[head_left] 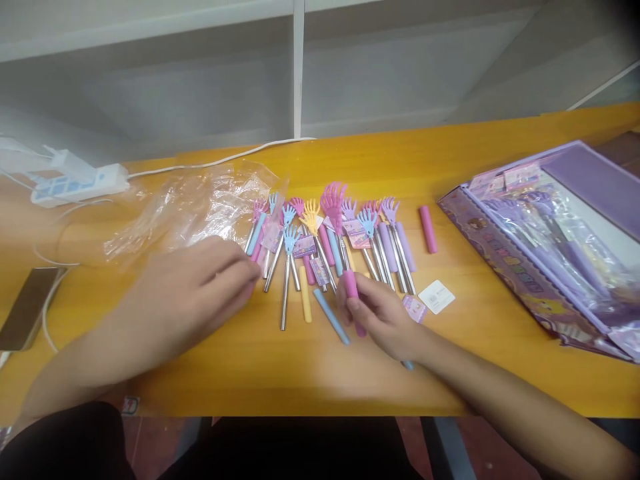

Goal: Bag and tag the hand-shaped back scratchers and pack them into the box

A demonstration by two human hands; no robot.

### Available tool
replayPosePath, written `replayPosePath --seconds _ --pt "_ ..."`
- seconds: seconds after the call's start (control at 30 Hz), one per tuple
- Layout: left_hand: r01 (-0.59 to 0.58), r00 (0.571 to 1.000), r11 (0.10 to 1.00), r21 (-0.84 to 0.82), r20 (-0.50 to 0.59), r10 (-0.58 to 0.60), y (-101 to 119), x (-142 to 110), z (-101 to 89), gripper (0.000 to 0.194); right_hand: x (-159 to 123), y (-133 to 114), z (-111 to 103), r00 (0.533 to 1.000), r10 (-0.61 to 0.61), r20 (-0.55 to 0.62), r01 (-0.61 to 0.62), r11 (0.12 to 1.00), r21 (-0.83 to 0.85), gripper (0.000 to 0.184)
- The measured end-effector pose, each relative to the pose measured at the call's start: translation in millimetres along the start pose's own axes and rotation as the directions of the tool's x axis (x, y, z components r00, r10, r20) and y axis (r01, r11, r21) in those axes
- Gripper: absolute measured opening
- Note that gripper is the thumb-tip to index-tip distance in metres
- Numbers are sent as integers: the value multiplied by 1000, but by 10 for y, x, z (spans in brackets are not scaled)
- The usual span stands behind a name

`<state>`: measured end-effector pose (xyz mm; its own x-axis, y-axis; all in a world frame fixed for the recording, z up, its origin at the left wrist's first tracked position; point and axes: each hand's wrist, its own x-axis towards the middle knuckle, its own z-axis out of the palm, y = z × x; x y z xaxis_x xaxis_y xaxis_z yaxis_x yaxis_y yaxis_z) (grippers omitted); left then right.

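Note:
Several small back scratchers (pixel 325 240) with hand-shaped plastic heads, steel shafts and pastel grips lie in a row on the yellow wooden table (pixel 310 373). My right hand (pixel 383 313) is closed round the pink grip of a pink-headed scratcher (pixel 336 203), which lies across the row. My left hand (pixel 200 287) is blurred by motion and hovers at the left end of the row, fingers curled together near a pink grip; what it holds, if anything, is hidden. A loose pink grip (pixel 428 229) lies apart on the right.
A crumpled clear plastic bag (pixel 190 200) lies behind my left hand. A purple display box (pixel 555 247) with more packed scratchers stands at the right. A white power strip (pixel 75 183) and cable sit at the back left, a phone (pixel 27 307) at the left edge, a white label (pixel 437 297) beside my right hand.

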<state>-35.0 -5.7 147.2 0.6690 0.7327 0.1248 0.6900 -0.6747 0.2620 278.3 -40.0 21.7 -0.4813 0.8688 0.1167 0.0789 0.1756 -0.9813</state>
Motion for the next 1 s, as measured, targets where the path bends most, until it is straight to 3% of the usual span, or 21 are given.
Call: replayPosePath --seconds 0.1,0.23,0.37,0.47,0.53,0.67,0.83,1.0 --pt "-299 949 936 185 -40 311 142 47 243 20 39 56 40 995 97 0 -92 943 320 28" --pt "-418 900 898 135 -74 430 353 66 556 28 72 121 93 974 214 73 -220 825 520 28" --pt "-588 780 792 162 -146 609 473 38 725 21 56 81 164 940 293 175 -342 797 497 44" --pt "-677 674 708 200 -218 706 472 32 792 16 44 33 229 926 342 161 -378 817 436 41" --pt "-693 641 689 214 -256 724 464 41 828 13 44 19 258 925 351 143 -377 807 455 40" --pt "-665 672 720 198 -263 692 468 60 880 18 56 11 254 921 375 101 -374 788 489 41" --pt "-623 675 741 253 -305 672 462 30 917 10 63 -50 213 927 370 -68 -329 884 331 39" --pt "-612 704 765 201 -302 643 481 2 984 13 52 -88 213 954 284 -94 -263 946 188 27"
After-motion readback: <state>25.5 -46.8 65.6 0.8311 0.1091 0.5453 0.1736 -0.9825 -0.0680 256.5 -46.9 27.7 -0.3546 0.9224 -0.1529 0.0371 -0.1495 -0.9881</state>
